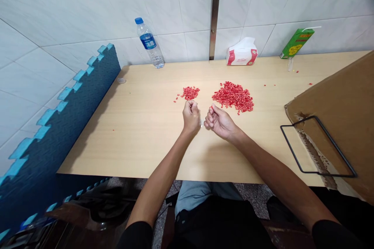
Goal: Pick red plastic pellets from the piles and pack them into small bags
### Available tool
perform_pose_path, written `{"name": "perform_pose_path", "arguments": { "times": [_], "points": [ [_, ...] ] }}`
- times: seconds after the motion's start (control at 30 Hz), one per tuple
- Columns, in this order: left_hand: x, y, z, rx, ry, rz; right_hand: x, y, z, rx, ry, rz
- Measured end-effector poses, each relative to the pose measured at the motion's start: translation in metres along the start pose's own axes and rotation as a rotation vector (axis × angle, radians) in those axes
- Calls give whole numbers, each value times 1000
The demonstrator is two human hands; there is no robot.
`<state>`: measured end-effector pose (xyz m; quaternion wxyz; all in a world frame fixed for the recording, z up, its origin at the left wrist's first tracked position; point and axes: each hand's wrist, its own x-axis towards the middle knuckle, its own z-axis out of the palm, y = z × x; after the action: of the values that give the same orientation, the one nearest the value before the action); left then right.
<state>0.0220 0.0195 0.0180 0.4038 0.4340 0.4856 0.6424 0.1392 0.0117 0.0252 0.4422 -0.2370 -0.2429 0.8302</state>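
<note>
Two heaps of small red pieces lie on the wooden table [131, 140]: a small pile [190, 92] at the left and a larger pile [233, 95] at the right. My left hand [191, 116] is curled closed just below the small pile, its fingertips pinched together on something too small to name. My right hand [219, 121] sits beside it, below the large pile, fingers bent with a red piece [211, 107] pinched at the tips. The two hands nearly touch, with a tiny pale object between them.
A water bottle [149, 43], a tissue pack [242, 53] and a green drink carton [296, 42] stand along the tiled wall. A cardboard box [341, 113] with a black wire frame [317, 146] fills the right side. Blue foam mats [70, 97] lean at the left. Stray red pieces dot the table.
</note>
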Motion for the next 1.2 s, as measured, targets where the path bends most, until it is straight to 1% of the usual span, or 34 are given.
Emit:
{"name": "perform_pose_path", "arguments": {
  "times": [0.07,0.13,0.2,0.27,0.37,0.43,0.5,0.57,0.67,0.77,0.87,0.93,1.0,1.07,1.13,1.2],
  "points": [
    [1,1,0,-44,-27,-4,1,1,-2,-26,13,-24],
    [5,4,-3,-119,-64,-47,3,1,-6,-80,40,-55],
    [14,8,-13,-225,-80,-103,5,-1,-10,-136,75,-97],
    [26,12,-30,-336,-65,-127,6,-3,-13,-170,107,-134],
    [45,13,-59,-476,15,-66,7,-5,-15,-204,141,-157],
    [54,10,-74,-526,64,-51,8,-5,-15,-222,157,-156],
    [58,6,-83,-539,90,-29,8,-4,-16,-235,160,-151],
    [59,3,-86,-546,81,5,8,-2,-16,-239,150,-147],
    [56,2,-85,-536,49,25,8,0,-17,-229,126,-146],
    [54,5,-83,-477,45,6,7,0,-16,-231,121,-151],
    [55,5,-80,-420,77,-53,7,-2,-14,-274,139,-189],
    [57,3,-76,-372,124,-106,7,-2,-14,-326,169,-242],
    [55,0,-69,-267,180,-103,8,-2,-14,-388,201,-304],
    [47,-2,-56,-82,192,-15,9,-1,-14,-450,210,-337],
    [33,-3,-42,120,51,83,10,0,-14,-501,191,-335],
    [18,-2,-27,258,-133,162,10,1,-14,-547,154,-338]
  ]
}}
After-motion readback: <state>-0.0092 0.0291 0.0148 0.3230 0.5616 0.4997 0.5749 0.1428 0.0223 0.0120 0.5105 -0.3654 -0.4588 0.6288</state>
